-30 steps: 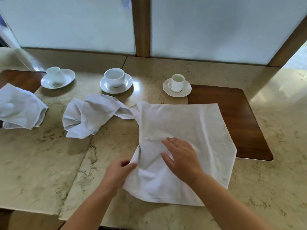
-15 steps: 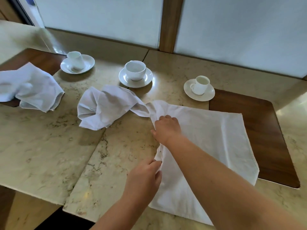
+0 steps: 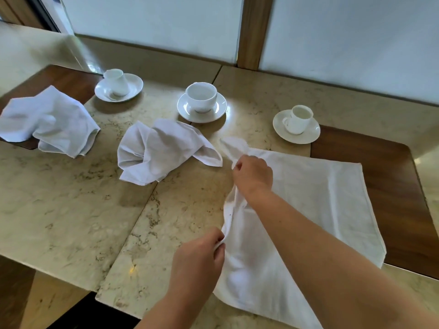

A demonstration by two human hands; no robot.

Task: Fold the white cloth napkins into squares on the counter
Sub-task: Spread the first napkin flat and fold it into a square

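Note:
A white cloth napkin (image 3: 327,200) lies mostly flat on the marble counter (image 3: 71,210), its right part over a dark wooden inlay. My right hand (image 3: 253,175) pinches its bunched far-left corner. My left hand (image 3: 198,260) pinches the near part of its left edge, which is lifted and wrinkled between the two hands. A second white napkin (image 3: 161,150) lies crumpled just left of the far corner. A third crumpled napkin (image 3: 51,122) sits at the far left.
Three white cups on saucers stand along the back: a tipped cup (image 3: 117,83), a wide cup (image 3: 202,97) and a small cup (image 3: 299,119). Wooden inlays (image 3: 392,181) sit at right and far left. Frosted panels rise behind. The counter's near edge drops at bottom left.
My right hand left the napkin's middle, reached to its far-left corner and closed on it. My left hand kept hold of the left edge. The view shifted left.

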